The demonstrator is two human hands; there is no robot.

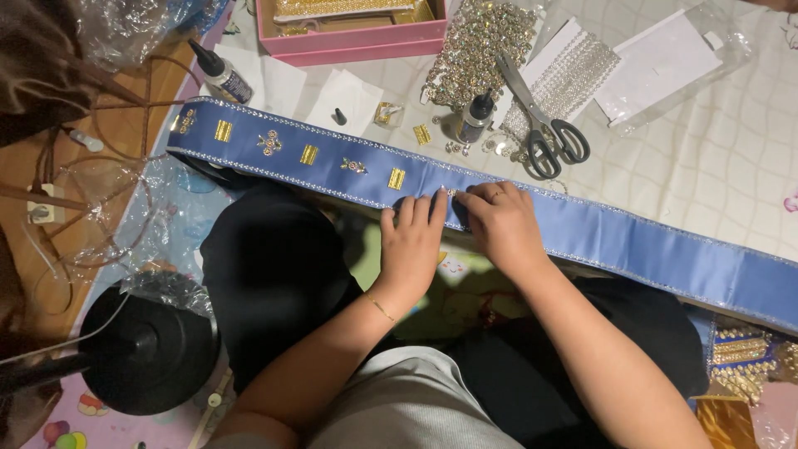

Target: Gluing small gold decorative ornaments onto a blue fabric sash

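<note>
Both hands are pressing down on the blue satin band (598,237), which is stretching diagonally across the person's lap from the upper left toward the right edge of the cream quilted mat (731,166). The left hand (411,245) is lying flat on the band, fingers spread and closed on nothing. The right hand (499,224) is sitting just beside it, fingertips (460,199) drawn together and pinching a tiny sparkling ornament (450,192) against the fabric. Whether it is gripped or merely pressed, I cannot tell.

Running leftward along the band, gold rectangular pieces (396,178) are alternating with small jewelled motifs (353,166), all sitting on the blue cloth.

Just beyond the band's far edge, a small dark glue bottle (475,118) is standing upright, with loose gems scattered near it. Right beside that, scissors (544,120) with black handles are lying on a sheet of rhinestone trim (478,46). A second glue bottle (220,73) is lying tilted near the mat's upper left, on white paper. A pink box (357,41) is sitting at the top edge, holding gold trim. A black round stand base (150,349) is resting on the floor at lower left, well apart from the hands.
</note>
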